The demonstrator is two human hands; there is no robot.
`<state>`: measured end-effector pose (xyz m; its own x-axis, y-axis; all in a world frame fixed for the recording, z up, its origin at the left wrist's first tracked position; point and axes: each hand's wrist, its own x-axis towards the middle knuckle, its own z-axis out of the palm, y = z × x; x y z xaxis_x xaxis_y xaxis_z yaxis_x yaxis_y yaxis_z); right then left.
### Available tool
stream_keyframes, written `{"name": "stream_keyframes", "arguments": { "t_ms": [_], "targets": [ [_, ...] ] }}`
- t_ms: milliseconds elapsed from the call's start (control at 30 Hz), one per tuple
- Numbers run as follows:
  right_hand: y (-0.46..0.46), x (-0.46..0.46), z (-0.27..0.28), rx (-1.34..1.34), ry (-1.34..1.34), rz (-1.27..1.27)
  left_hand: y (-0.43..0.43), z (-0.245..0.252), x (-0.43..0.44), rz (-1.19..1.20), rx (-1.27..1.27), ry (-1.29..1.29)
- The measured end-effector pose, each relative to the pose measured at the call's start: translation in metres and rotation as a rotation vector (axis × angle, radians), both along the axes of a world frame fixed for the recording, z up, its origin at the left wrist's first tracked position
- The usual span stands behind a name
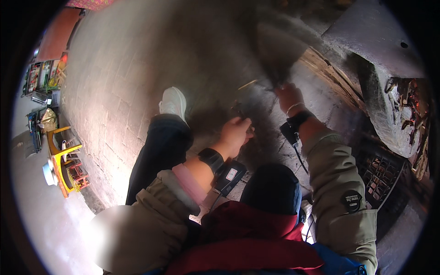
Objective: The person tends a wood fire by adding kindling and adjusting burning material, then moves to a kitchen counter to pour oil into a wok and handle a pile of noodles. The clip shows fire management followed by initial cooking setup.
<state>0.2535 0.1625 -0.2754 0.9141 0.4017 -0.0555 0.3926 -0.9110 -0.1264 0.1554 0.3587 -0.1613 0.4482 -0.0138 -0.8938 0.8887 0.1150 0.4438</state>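
My left hand (237, 134) is low over the paved floor, its fingers curled around a thin, dark, twig-like piece (239, 109). Farther forward and to the right, my right hand (289, 98) grips the narrow end of a dark bundle (275, 58), which fans out beyond the fingers. Blur and haze hide what the bundle is made of. A pale thin stick (247, 84) shows between the hands, beyond the left one. Black devices are strapped at both wrists, with cables running from them.
Split wood (330, 75) lies at the right, beneath a grey slab (371, 41). Glowing embers and charred pieces (410, 106) sit in a hearth beside a black plastic crate (381, 178). At the left stand a yellow chair (63, 151) and shelves. My white shoe (173, 101) rests on the floor.
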Motion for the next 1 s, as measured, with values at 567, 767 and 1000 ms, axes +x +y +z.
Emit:
{"name": "stream_keyframes", "arguments": {
  "t_ms": [567,767,1000],
  "targets": [
    [-0.13,-0.165,0.031,0.215,0.523,-0.276,-0.005,0.023,0.01,-0.072,-0.049,-0.04],
    [-0.099,-0.192,0.006,0.139,0.356,-0.241,-0.01,0.025,0.006,-0.158,-0.066,-0.074],
    [-0.082,-0.192,0.01,-0.133,0.383,-0.161,-0.004,0.023,0.009,-0.136,-0.071,-0.075]
  ]
}}
